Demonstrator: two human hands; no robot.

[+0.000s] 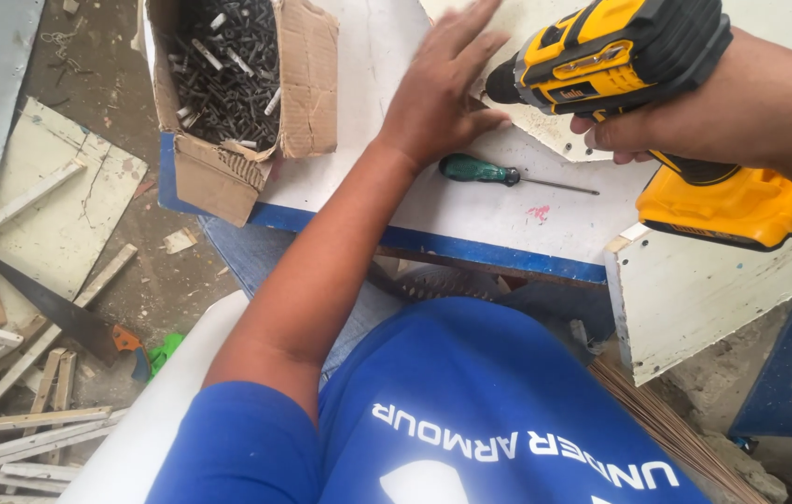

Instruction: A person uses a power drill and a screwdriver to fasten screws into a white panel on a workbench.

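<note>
Head view, looking down over a blue shirt at a white bench (471, 219) with a blue front edge.

Right hand (694, 117): fingers wrapped closed around the grip of a yellow and black cordless drill (639, 65). Drill held level, chuck pointing left toward the left hand. Yellow battery pack (727, 205) hangs below the hand, above the bench edge.

Left hand (438, 93): fingers spread open, palm flat on a cream board (555, 135) that lies on the bench. It presses down and grips nothing. The drill's nose sits just beside the thumb side of this hand, over the board; whether the bit touches the board cannot be told, as the tip is hidden behind the hand.

Other items: green-handled screwdriver (485, 171) lies on the bench just below the left hand, shaft pointing right, untouched. Torn cardboard box (233, 89) full of dark screws sits at the bench's left corner, well apart from the drill. A second white panel (694, 299) hangs off the bench at lower right. Hand saw (60, 313) and wood offcuts lie on the floor to the left.

Progress, as a judgement: board is steadied and the drill is lined up, so positioning looks done. No driven screw or finished hole is visible near the chuck, so the drilling or driving itself seems yet to be completed.
</note>
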